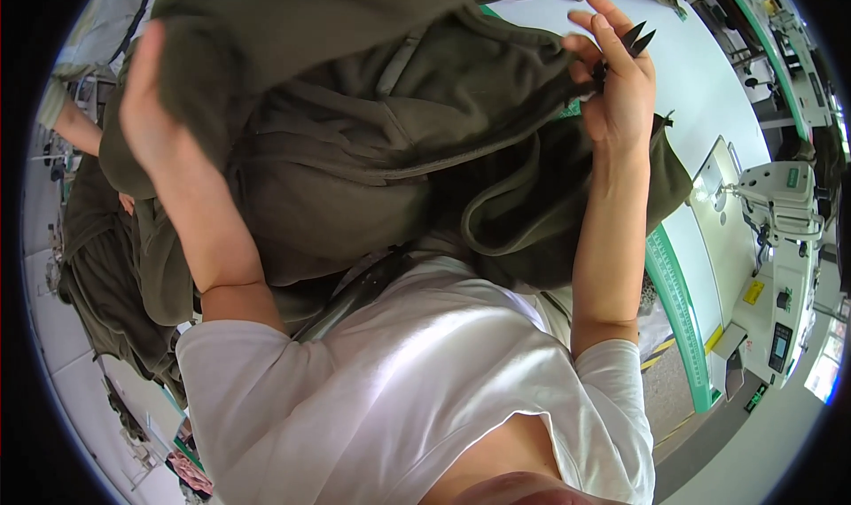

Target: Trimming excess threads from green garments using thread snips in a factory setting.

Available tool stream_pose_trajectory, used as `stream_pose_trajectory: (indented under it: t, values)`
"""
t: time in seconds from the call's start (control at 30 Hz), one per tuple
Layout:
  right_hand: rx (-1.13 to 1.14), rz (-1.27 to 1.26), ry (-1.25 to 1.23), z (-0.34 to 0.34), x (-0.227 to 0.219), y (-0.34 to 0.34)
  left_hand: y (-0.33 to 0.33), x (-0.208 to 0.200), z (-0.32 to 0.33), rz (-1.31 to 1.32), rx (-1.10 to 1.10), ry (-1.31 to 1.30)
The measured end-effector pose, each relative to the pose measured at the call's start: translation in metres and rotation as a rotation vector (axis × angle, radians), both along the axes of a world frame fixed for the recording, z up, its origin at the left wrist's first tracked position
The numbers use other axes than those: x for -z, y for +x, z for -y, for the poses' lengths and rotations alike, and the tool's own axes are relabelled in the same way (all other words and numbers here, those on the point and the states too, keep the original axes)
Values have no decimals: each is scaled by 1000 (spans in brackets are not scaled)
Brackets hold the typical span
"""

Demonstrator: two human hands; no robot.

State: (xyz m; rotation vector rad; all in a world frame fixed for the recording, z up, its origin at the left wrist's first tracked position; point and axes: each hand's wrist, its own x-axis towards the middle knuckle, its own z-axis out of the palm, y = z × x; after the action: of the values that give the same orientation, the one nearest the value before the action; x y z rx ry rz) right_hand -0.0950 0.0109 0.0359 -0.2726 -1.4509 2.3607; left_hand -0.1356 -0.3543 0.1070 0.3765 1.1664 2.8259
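Dark olive-green fabric, apparently a garment (328, 204), is bunched over the table and my lap, with seams and a long raised edge across it. My left hand (160, 115) is raised at the upper left, against a lifted fold of the cloth. It is blurred; one digit points up, while the other fingers are hidden. At the upper right, my right hand (620, 89) holds small black thread snips (640, 42) in the palm, their two pointed blades sticking out past the hand. Its fingers are partly curled beside the garment's far right edge.
A white sewing machine (780, 199) with a small control panel stands to the right. The pale tabletop (709, 71) has a green ruled edge (678, 301). On the far left, another person's forearm (78, 128) shows near more olive cloth (97, 239).
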Motion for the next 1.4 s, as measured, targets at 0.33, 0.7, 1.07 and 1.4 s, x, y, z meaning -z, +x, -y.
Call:
stream_pose_trajectory:
  t: [0.33,0.7,1.07,1.4]
  values:
    - [-330,481,741,-26,27,43,-22,-15,80,-484,-1673,-716]
    - [-53,157,259,-15,54,42,51,22,-108,-1038,-167,-1510]
    - [-229,-139,-142,34,22,47,61,87,-160,-858,-237,-1110]
    - [-266,-52,209,59,-4,44,30,69,-128,276,280,-253]
